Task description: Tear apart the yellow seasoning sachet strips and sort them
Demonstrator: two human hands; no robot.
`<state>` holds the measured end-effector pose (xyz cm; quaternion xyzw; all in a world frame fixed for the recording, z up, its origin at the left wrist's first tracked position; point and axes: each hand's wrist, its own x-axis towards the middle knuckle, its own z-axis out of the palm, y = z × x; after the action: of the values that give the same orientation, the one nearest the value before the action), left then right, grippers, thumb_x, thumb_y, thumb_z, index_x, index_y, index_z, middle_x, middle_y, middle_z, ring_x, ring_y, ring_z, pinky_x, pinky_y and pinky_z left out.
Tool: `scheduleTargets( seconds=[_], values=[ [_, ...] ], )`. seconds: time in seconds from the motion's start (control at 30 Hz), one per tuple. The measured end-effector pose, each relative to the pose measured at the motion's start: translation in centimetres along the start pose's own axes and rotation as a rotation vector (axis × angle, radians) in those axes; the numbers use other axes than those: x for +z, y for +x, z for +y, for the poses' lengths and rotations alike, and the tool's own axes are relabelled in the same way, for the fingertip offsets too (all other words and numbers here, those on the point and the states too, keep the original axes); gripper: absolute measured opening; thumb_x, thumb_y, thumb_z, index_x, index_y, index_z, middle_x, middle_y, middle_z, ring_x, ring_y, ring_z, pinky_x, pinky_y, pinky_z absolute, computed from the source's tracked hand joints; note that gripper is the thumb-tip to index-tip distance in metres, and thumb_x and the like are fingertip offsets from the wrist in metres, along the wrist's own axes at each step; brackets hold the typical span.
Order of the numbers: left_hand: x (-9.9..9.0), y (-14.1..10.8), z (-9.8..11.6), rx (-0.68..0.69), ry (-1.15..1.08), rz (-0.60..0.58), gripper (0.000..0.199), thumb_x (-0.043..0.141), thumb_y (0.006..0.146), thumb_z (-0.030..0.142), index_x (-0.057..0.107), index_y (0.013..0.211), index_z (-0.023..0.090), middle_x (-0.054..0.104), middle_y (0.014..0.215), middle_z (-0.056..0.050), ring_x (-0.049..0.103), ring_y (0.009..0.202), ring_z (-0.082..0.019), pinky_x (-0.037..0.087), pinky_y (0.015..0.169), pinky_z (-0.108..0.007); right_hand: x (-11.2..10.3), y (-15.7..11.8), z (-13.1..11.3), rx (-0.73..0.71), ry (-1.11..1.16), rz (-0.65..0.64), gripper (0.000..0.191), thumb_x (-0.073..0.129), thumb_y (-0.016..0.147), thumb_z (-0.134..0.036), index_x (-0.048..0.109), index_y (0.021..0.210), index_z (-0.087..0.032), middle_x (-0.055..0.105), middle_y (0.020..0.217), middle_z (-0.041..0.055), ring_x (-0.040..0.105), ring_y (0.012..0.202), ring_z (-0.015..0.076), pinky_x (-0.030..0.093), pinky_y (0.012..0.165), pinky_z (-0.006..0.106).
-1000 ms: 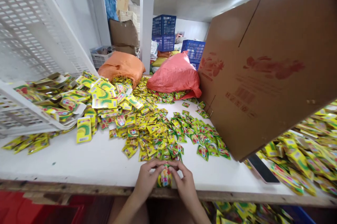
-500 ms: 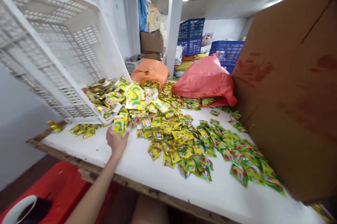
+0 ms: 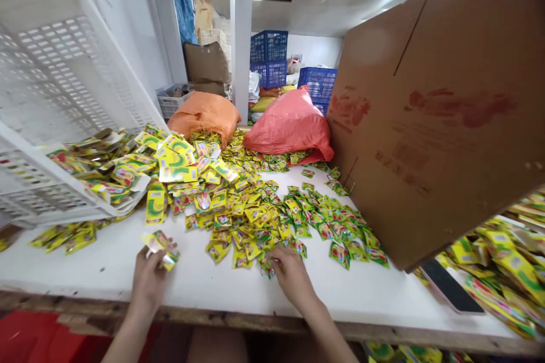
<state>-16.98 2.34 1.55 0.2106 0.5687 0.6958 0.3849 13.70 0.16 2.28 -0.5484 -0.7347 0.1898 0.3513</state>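
My left hand (image 3: 148, 276) is above the white tabletop at the front left, its fingers closed around a small yellow printed box (image 3: 164, 248), which is tilted and slightly blurred. To the right, my right hand (image 3: 293, 276) reaches the near edge of a heap of small yellow and green sachets (image 3: 255, 212). Its thumb and fingertips pinch a green sachet (image 3: 266, 267), partly hidden by the fingers. Yellow flattened boxes (image 3: 177, 159) pile up beyond my left hand, spilling from a tipped white plastic crate (image 3: 121, 82).
An orange sack (image 3: 204, 113) and a red sack (image 3: 289, 127) lie at the back with sachets at their mouths. A big cardboard carton (image 3: 426, 107) stands at the right. Beside it lie a dark phone-like slab (image 3: 451, 286) and more yellow packs (image 3: 502, 261).
The view has swung right. My left hand has come back toward the table's front edge with a yellow box. My right hand has entered view at the sachets.
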Motion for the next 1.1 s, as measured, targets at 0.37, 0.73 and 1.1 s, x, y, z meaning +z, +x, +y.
scheduleTargets(
  seconds=[0.37, 0.73, 1.1],
  values=[
    [2.7, -7.1, -2.1, -0.434, -0.161, -0.283, 0.03, 0.058, 0.069, 0.015, 0.06, 0.098, 0.01, 0.071, 0.077, -0.008, 0.067, 0.072, -0.022, 0.055, 0.062, -0.03, 4.0, 4.7, -0.8, -0.157, -0.081, -0.107, 0.06, 0.044, 0.057, 0.011, 0.059, 0.105, -0.022, 0.066, 0.093, 0.0012, 0.052, 0.091, 0.0217, 0.034, 0.076, 0.029],
    [2.7, -7.6, -1.9, -0.464, -0.081, -0.298, 0.036, 0.065, 0.063, 0.014, 0.062, 0.099, 0.012, 0.073, 0.079, -0.006, 0.068, 0.069, -0.021, 0.056, 0.054, -0.024, 0.5, 2.5, 1.3, 0.058, 0.138, 0.091, 0.008, 0.063, 0.071, -0.028, 0.061, 0.074, -0.021, 0.063, 0.076, 0.0002, 0.056, 0.074, 0.0177, 0.042, 0.069, 0.028],
    [3.7, -7.7, -2.2, -0.516, -0.013, -0.361, 0.032, 0.067, 0.06, 0.015, 0.064, 0.092, 0.011, 0.073, 0.075, -0.006, 0.068, 0.072, -0.024, 0.057, 0.057, -0.027, -11.9, -3.5, 10.6, 0.335, 0.065, 0.171, 0.031, 0.051, 0.075, -0.046, 0.056, 0.074, -0.015, 0.057, 0.065, 0.0, 0.052, 0.057, 0.0133, 0.04, 0.052, 0.023]
  ],
)
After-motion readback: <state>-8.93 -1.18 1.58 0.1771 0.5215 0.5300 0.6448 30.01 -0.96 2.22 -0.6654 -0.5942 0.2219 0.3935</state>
